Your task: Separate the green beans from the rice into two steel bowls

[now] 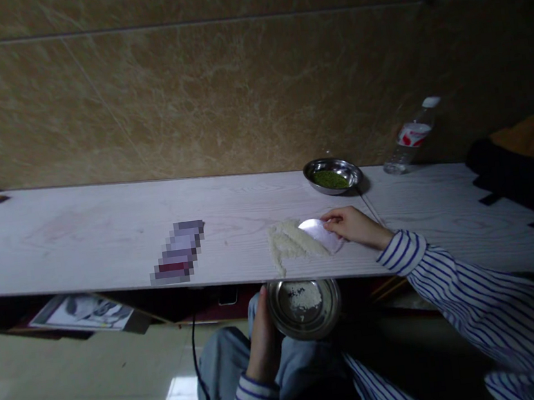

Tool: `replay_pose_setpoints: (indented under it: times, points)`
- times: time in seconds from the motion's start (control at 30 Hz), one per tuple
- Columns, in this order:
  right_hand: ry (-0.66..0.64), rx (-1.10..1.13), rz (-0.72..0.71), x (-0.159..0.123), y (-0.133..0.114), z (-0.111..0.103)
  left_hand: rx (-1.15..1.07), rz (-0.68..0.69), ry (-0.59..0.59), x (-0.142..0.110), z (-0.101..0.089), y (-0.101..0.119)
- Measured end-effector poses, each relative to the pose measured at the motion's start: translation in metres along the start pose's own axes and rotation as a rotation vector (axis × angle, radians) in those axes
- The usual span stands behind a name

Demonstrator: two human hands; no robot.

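Note:
My left hand [264, 336] grips the left side of a metal bowl [333, 318], held just below the table's front edge. Some white rice [305, 296] lies inside that bowl. On the tabletop, my right hand [355, 225] pinches a thin, pale, translucent scraper-like sheet [319, 231] between thumb and fingers. The sheet's left edge touches a spread-out pile of rice [289, 241] near the front edge. Behind the right hand stands a second metal bowl [311, 185] containing small green beans or grains [330, 180].
A pixelated flat object [180, 249] lies on the white wooden table [81, 236]. At the back right are a water bottle [410, 140] and dark and orange cloth [527, 174]. A tiled wall [234, 93] runs behind. Beneath the tabletop is a shelf holding papers [86, 313].

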State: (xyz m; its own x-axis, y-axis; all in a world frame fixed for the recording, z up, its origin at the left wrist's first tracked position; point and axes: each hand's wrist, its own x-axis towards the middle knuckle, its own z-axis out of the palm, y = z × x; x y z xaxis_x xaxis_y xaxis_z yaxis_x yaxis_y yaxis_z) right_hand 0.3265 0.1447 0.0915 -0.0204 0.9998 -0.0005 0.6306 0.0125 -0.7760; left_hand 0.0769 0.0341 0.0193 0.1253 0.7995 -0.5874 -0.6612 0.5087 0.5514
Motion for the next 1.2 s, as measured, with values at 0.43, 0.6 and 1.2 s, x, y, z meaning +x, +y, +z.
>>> replay_pose_setpoints:
  times: [0.43,0.6,1.2]
  points:
    - [0.336,0.131,0.281,-0.015,0.030,-0.044,0.004,0.033,-0.099,0.005,0.000,-0.013]
    - [0.317,0.145,0.302,-0.031,0.033,-0.036,0.039,0.034,-0.147,0.004,0.000,-0.015]
    - [0.153,0.232,0.234,-0.073,-0.009,0.029,0.130,-0.004,-0.093,-0.006,0.009,-0.012]
